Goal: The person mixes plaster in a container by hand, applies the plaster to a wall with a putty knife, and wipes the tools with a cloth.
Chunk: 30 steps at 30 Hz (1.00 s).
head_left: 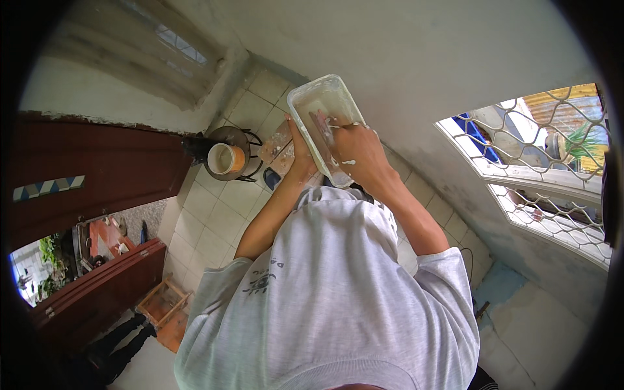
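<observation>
My left hand (299, 148) grips the left side of a translucent white plastic tray (342, 96), smeared with white residue and held in front of my body. My right hand (359, 154) is closed inside the tray around a narrow tool (319, 124), whose shape is partly hidden by my fingers. White paste dots my right fingers and knuckles. Below the tray, a speckled wooden board (273, 147) and a dark sandal (271, 176) show.
An orange-and-white bucket (236, 158) stands on a round dark stool at left, on tiles. Dark red doors (91, 157) open at left, near a wooden frame (155, 299) and some dark fabric. A wall and grilled window (520, 136) are at right.
</observation>
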Tool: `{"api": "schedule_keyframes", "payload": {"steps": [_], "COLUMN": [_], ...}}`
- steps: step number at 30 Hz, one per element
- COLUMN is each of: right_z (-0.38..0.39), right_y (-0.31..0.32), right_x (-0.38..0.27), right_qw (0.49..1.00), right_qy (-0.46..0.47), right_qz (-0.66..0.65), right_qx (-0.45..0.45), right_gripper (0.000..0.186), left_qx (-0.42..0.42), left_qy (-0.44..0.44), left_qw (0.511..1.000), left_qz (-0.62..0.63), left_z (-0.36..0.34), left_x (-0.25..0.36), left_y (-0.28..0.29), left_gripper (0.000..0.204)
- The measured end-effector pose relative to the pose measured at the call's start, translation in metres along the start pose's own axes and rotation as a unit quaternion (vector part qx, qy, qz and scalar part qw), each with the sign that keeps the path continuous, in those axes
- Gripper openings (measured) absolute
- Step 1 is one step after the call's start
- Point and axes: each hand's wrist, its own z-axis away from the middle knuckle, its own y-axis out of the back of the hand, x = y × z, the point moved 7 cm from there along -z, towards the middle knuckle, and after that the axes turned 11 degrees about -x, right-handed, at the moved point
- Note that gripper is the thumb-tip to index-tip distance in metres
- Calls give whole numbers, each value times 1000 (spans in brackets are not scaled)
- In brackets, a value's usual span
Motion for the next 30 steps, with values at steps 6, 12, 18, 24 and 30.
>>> {"api": "schedule_keyframes", "payload": {"steps": [6, 12, 18, 24, 30], "right_z": [-3, -11, -1, -2, -4], "right_y": [3, -12, 19, -5, -3], "right_x": [1, 11, 7, 2, 9], "right_qw": [1000, 999, 996, 996, 999], "right_qy": [0, 6, -36, 21, -23], "right_qz": [1, 18, -36, -18, -30], "right_qx": [-1, 45, 75, 79, 37], "right_gripper": [18, 21, 26, 31, 38], "left_qx": [30, -24, -55, -2, -3], "left_qy": [-1, -9, -39, -9, -24], "left_qw": [999, 1000, 998, 999, 999], "left_qz": [16, -8, -8, -33, -46], "left_z": [-4, -1, -1, 4, -5], "left_x": [-1, 8, 9, 5, 2], "left_y": [11, -12, -11, -13, 22], "left_gripper": [86, 86, 91, 91, 87]}}
